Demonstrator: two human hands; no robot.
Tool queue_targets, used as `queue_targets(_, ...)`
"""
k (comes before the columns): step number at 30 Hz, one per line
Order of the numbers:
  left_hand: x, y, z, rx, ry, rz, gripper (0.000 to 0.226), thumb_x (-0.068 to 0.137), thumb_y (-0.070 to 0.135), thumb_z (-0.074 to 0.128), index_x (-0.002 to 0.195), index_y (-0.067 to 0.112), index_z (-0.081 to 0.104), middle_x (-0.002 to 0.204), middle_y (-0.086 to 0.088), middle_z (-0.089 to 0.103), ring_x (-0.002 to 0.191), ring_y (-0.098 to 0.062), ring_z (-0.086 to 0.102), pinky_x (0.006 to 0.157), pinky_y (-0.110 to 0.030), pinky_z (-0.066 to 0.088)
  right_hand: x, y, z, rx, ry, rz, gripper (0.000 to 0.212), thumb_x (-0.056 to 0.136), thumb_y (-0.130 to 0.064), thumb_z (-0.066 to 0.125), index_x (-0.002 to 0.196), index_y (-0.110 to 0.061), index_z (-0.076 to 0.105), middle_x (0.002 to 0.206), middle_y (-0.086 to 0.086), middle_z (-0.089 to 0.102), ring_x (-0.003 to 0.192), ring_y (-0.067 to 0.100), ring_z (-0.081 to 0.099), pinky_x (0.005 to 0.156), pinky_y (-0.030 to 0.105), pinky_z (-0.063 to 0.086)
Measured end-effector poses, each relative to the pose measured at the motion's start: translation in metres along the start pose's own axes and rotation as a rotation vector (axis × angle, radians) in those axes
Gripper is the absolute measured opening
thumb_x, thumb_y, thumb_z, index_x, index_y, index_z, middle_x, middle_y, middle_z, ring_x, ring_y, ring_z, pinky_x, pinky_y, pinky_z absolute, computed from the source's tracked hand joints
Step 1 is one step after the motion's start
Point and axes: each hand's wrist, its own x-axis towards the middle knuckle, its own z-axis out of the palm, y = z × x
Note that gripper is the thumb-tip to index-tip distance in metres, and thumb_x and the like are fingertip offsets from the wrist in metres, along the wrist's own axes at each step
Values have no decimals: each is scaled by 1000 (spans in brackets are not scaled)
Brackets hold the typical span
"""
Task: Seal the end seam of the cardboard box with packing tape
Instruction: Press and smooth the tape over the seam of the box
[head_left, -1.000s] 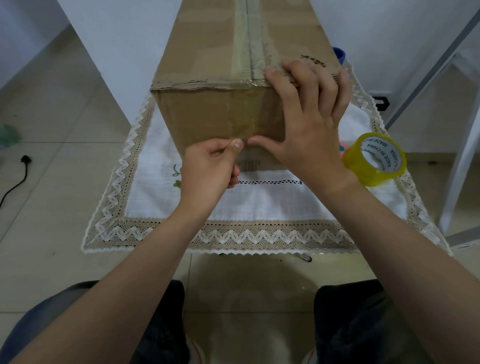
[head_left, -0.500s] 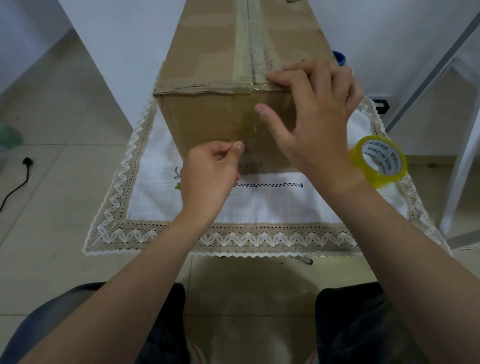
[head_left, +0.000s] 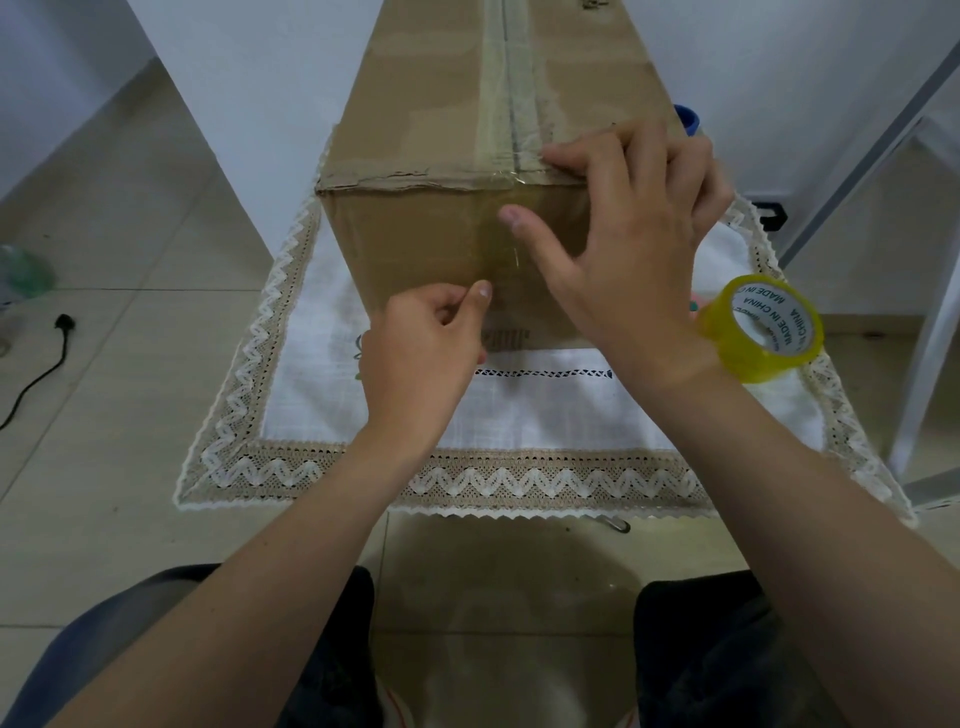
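A long cardboard box (head_left: 415, 234) lies on a white lace-edged cloth (head_left: 545, 410), its near end facing me. A clear tape strip (head_left: 513, 254) runs from the top seam over the edge and down the near face. My left hand (head_left: 421, 353) has its fingers curled and pinches the strip's lower end against the box face with the thumb. My right hand (head_left: 623, 234) lies over the top right edge of the box. Its fingers rest on the top, and its straight thumb presses on the strip halfway up the face. A yellow packing tape roll (head_left: 761, 330) stands on the cloth beside my right wrist.
A blue object (head_left: 688, 119) peeks out behind the box at the right. A white metal frame (head_left: 924, 332) stands at the right. On the tiled floor at the left lie a black cable (head_left: 36, 379) and a greenish object (head_left: 23, 270). My knees are below the cloth's near edge.
My right thumb has slid up the near face, away from my left thumb, along the tape. My left hand has stayed at the strip's lower end.
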Motion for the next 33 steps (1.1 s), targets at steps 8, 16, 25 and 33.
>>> queue_targets(8, 2, -4, 0, -43, -20, -26, 32, 97, 51, 61, 77, 32, 78, 54, 7, 70, 58, -14, 72, 74, -47, 64, -15, 6, 20, -84, 30, -65, 79, 85, -85, 54, 130, -21, 65, 132, 8, 63, 126, 26, 37, 119, 60, 26)
queue_targets(16, -3, -17, 1, 42, -91, -111, 41, 101, 52, 51, 78, 32, 78, 59, 10, 74, 59, -12, 72, 78, -44, 63, -19, 14, 18, -134, -36, -151, 104, 66, -90, 63, 143, -25, 41, 144, 12, 55, 139, 28, 28, 122, 66, 17)
queue_targets(25, 15, 11, -7, 181, 376, 783, 25, 100, 29, 68, 115, 9, 70, 108, -2, 69, 103, -27, 60, 90, -46, 47, -11, 16, 3, 32, 5, -95, 40, 98, -51, 59, 134, -33, 65, 136, -2, 61, 127, 20, 39, 113, 49, 27)
queue_targets(33, 50, 18, 0, 348, 483, 728, 29, 95, 54, 65, 115, 37, 78, 120, 21, 72, 123, -12, 60, 118, -70, 17, -4, 5, -1, 87, 48, -40, 22, 102, -36, 57, 116, -32, 73, 119, -7, 66, 112, 25, 55, 104, 47, 32)
